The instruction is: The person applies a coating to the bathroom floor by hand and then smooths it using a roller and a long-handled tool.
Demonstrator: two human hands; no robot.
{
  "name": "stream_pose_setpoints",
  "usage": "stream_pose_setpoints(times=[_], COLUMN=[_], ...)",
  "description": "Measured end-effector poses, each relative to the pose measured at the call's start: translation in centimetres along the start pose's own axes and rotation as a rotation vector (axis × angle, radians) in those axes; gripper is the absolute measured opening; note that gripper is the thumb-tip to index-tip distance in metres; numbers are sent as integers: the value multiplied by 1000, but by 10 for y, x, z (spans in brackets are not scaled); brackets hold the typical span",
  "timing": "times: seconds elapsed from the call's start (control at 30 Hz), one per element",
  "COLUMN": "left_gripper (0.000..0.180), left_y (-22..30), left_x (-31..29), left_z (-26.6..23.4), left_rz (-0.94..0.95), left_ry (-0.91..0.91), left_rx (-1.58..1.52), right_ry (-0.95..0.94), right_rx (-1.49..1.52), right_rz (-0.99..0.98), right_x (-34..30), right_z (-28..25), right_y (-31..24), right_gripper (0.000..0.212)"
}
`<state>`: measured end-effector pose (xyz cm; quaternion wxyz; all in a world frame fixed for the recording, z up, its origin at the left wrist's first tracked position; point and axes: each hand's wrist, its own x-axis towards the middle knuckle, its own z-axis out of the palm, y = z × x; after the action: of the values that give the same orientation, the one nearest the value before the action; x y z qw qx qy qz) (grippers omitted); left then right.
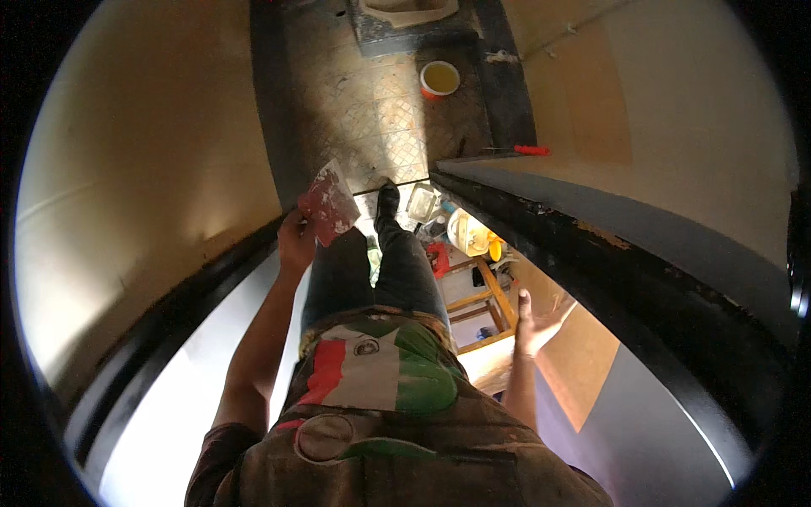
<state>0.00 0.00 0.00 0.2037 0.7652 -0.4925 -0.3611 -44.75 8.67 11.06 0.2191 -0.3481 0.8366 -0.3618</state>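
Note:
My left hand [296, 242] is closed on the edge of a sandpaper sheet [331, 206], reddish-brown with white dusty patches and a pale strip along its far side. The sheet is held out over the doorway, in front of my left leg and near the dark left door frame [177, 338]. My right hand [538, 325] is raised beside the dark right door frame [642, 270]. Its fingers are spread, the thumb points up, and nothing is in it.
Ahead on the tiled floor [359, 110] stands a bucket [439, 80] of yellowish liquid, near a squat toilet [410, 12]. A red-handled screwdriver [530, 150] lies by the right wall. Behind the right frame are a wooden frame [498, 296] and a cluttered tub [467, 234].

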Motion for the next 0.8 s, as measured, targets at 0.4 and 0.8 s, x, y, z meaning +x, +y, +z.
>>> stream_pose_setpoints(times=[0.4,0.8], left_gripper=[23,42], left_y=[118,100], left_x=[12,127], left_z=[-41,52], left_rz=[113,-10], left_ry=[41,-447], left_rx=[-419,-674], right_ry=[384,-585], right_rx=[-198,-384], right_rz=[-399,343], right_x=[29,-68], right_z=[44,-46], right_y=[-38,69], right_gripper=[97,76])
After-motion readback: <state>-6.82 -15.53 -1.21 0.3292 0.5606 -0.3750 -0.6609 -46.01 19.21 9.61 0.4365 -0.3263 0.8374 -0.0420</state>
